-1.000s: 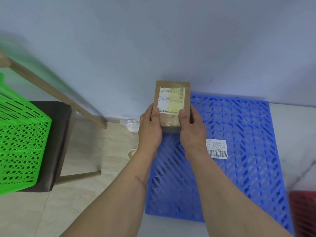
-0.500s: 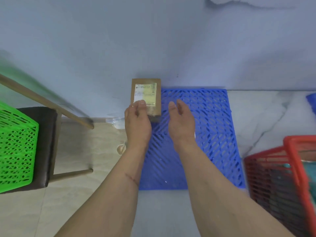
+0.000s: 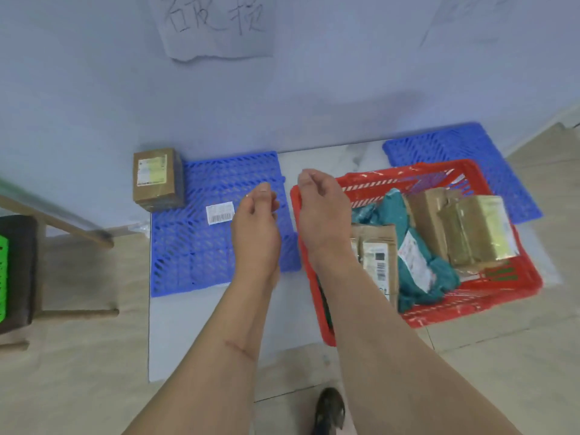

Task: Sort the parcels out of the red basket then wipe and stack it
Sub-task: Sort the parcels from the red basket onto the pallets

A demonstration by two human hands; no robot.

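Observation:
A brown cardboard parcel [image 3: 156, 178] with a pale label stands at the far left corner of a blue plastic pallet [image 3: 201, 255], against the wall. My left hand [image 3: 257, 221] hovers over that pallet's right part, fingers loosely curled, holding nothing. My right hand [image 3: 320, 211] hangs over the left rim of the red basket [image 3: 470, 296], also loosely curled and empty. Inside the basket lie teal bagged parcels [image 3: 420, 271], a flat brown mailer [image 3: 376, 249] and taped cardboard boxes [image 3: 470, 230].
A second blue pallet [image 3: 470, 146] lies behind the basket. A loose barcode label [image 3: 220, 214] sits on the left pallet. A wooden chair [image 3: 28, 271] with a green basket [image 3: 3, 277] stands at the left. Handwritten paper [image 3: 216, 26] hangs on the wall. My shoe [image 3: 329, 409] shows below.
Both hands let go of the brown parcel, which stays on the pallet's far left corner. The hands drew back and moved right, and the view swung toward the red basket.

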